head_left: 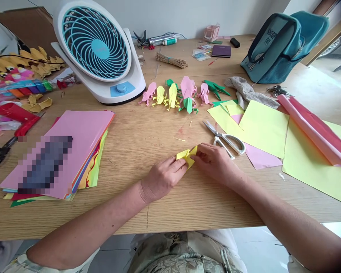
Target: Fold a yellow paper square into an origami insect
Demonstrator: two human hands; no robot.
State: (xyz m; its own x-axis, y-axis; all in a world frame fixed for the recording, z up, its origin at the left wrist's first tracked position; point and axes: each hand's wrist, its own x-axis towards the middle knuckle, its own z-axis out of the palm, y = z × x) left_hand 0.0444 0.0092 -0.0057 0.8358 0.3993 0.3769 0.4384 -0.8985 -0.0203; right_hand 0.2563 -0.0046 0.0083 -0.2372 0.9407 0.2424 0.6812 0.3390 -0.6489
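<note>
A small folded piece of yellow paper (190,159) is held between my two hands, low over the middle of the wooden table. The fingers of my left hand (165,175) are closed on its left and lower part. My right hand (216,161) pinches its right corner, thumb and forefinger together. Silver scissors (226,139) lie just beyond my right hand with the blades slightly apart. Farther back stands a row of folded paper figures: a large pink one (188,88), a yellow one (172,95) and several others in pink, yellow and green.
A stack of coloured paper (82,125) lies on the left, beside a red glue gun (24,117). Behind stands a white fan (125,85). Yellow sheets (268,127) and a rolled pink-red sheet (315,131) lie right; a teal bag (275,49) stands at the back right.
</note>
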